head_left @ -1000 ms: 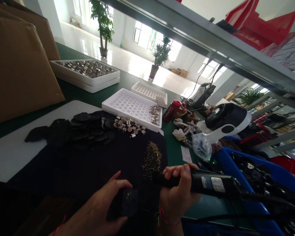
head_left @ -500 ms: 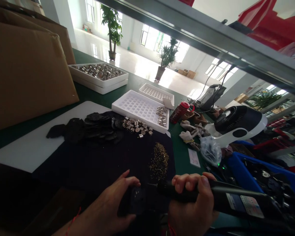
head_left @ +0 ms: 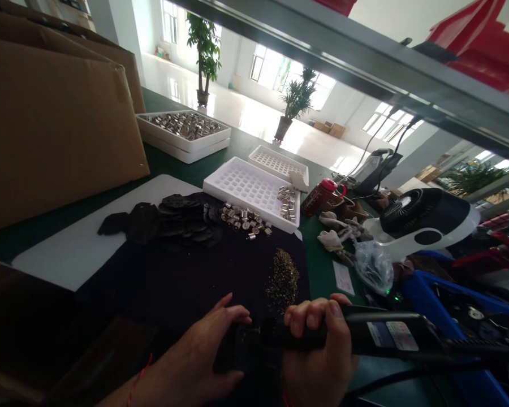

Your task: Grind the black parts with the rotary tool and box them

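Note:
My right hand (head_left: 318, 353) is wrapped round a black corded electric screwdriver (head_left: 360, 333) lying nearly level, its tip pointing left. Thumb and fingers of my left hand (head_left: 207, 350) grip a small dark plastic part (head_left: 240, 345) by its edges. The screwdriver's bit meets the part's right side; the exact contact point is too dark to make out. Beyond my hands, a heap of tiny brass-coloured screws (head_left: 283, 277) lies on the dark mat (head_left: 207, 271). Small silver motors (head_left: 244, 219) are piled farther back, beside a stack of flat black plastic pieces (head_left: 178, 217).
A white grid tray (head_left: 237, 181) holds a few motors at its right end. Behind stand a full white tray (head_left: 186, 150) and a cardboard box (head_left: 59, 124). To the right are a red bottle (head_left: 320, 196), a fan (head_left: 424, 217) and a blue bin (head_left: 432, 294).
The screwdriver has moved left, bringing its bit from a small gap up to the dark plastic part. The whole view has shifted slightly. Both hands keep their holds.

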A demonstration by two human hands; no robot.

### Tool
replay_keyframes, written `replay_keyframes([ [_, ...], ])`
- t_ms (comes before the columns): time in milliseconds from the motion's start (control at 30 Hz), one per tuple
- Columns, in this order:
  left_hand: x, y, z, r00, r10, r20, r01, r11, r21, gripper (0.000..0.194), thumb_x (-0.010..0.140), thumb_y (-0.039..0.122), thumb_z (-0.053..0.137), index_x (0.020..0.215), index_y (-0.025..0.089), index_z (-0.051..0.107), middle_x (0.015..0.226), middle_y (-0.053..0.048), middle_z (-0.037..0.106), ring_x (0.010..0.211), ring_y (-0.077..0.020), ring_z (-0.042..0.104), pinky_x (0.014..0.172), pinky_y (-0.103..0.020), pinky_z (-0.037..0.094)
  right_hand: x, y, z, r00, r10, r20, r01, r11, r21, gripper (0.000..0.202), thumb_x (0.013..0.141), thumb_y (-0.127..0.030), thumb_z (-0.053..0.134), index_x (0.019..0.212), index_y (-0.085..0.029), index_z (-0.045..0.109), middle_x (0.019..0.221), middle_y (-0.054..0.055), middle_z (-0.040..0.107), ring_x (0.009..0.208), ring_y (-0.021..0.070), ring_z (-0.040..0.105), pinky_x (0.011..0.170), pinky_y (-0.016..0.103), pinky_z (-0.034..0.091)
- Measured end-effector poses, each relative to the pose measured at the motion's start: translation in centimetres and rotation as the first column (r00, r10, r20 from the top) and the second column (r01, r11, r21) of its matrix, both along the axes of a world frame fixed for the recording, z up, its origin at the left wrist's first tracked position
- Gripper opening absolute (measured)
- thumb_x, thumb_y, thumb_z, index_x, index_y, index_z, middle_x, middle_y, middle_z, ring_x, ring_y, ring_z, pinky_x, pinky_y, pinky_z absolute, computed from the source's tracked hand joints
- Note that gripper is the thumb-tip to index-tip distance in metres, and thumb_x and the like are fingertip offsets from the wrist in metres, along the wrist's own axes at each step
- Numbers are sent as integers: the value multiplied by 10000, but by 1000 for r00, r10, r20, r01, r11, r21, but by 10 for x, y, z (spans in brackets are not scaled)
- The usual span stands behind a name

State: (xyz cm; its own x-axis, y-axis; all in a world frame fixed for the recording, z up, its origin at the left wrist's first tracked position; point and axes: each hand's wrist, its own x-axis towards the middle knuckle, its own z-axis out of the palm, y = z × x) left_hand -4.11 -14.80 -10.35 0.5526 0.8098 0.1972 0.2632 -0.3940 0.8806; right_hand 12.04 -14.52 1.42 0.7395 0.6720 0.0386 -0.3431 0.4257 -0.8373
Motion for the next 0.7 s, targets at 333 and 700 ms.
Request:
replay_keyframes([
  [333, 0, 1, 5, 1000, 0, -20, 0, 1000, -16, 897, 663, 67, 732, 1470, 347, 460, 1369, -19, 718, 1502, -371, 518, 1305, -605, 327, -3, 2, 5, 999, -36, -36, 35, 999, -38, 300, 765, -360, 872, 932, -248, 650, 572, -113, 488, 452, 81, 438, 468, 210, 509],
  [700, 1, 0, 8, 999, 21, 36, -21, 1000, -9, 809, 639, 46, 694, 1362, 337, 478, 1515, -49, 573, 1451, -317, 545, 1208, -459, 478, 5, 0, -2, 994, -57, -93, 48, 994, -95, 365, 711, -394, 900, 914, -257, 629, 575, -119, 472, 459, 82, 429, 473, 214, 494],
])
